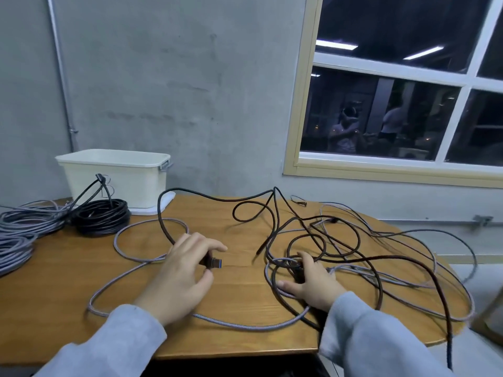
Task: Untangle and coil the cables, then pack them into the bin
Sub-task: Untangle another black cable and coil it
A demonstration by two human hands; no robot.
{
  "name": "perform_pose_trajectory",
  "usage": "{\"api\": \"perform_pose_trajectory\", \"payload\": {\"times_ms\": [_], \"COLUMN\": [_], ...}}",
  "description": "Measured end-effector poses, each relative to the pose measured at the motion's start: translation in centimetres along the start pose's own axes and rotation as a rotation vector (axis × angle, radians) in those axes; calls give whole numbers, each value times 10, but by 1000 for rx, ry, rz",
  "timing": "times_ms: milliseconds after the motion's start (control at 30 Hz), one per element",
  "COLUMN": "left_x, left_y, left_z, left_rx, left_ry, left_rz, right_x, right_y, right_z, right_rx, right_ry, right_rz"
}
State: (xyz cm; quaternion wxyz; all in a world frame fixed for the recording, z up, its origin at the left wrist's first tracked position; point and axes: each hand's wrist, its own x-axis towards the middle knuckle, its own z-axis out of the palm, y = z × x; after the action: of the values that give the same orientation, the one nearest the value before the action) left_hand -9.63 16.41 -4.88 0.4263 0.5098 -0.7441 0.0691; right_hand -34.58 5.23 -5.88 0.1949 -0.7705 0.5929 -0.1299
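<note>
My left hand [182, 270] pinches the USB plug [215, 263] of a long black cable [163, 213] just above the wooden table [68, 308]. My right hand [313, 284] grips a knot of black and grey cables [296, 265] at the centre right. A grey braided cable [130, 270] loops across the table under both forearms. Loose black and grey loops [381, 240] spread over the right side, one black strand hanging off the front edge. The white bin [114, 178] stands at the back left.
A coiled black cable [100, 216] lies in front of the bin. Coiled grey cables [19, 232] sit at the far left edge. A grey wall and a window are behind the table; the round table's edge curves close on the right.
</note>
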Motion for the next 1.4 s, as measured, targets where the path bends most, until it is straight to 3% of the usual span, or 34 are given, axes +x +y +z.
{"api": "perform_pose_trajectory", "payload": {"times_ms": [200, 400, 500, 667, 867, 1033, 1133, 1267, 1400], "left_x": [0, -8, -10, -9, 6, 15, 17, 16, 10], "left_y": [6, 9, 15, 30, 55, 74, 79, 72, 54], "left_z": [7, 11, 13, 7, -18, -39, -46, -61, -74], "left_rx": [-110, -198, -233, -399, -892, -1284, -1377, -1283, -1156], "left_ry": [30, 33, 52, 172, 387, 454, 509, 636, 717], "left_rz": [-101, -209, -235, -204, -246, -280, -289, -272, -362], "right_x": [16, -1, -21, -40, -40, -51, -59, -57, -51], "right_y": [-14, -36, -54, -89, -112, -129, -137, -123, -96], "right_z": [-9, -11, -15, -12, 24, 31, 32, 28, 20], "right_rx": [-96, -485, -526, -299, 52, 248, 277, 301, 313], "right_ry": [-53, -6, 93, 120, 125, 186, 174, 201, 246], "right_rz": [-123, -192, -307, -539, -789, -919, -904, -651, -521]}}
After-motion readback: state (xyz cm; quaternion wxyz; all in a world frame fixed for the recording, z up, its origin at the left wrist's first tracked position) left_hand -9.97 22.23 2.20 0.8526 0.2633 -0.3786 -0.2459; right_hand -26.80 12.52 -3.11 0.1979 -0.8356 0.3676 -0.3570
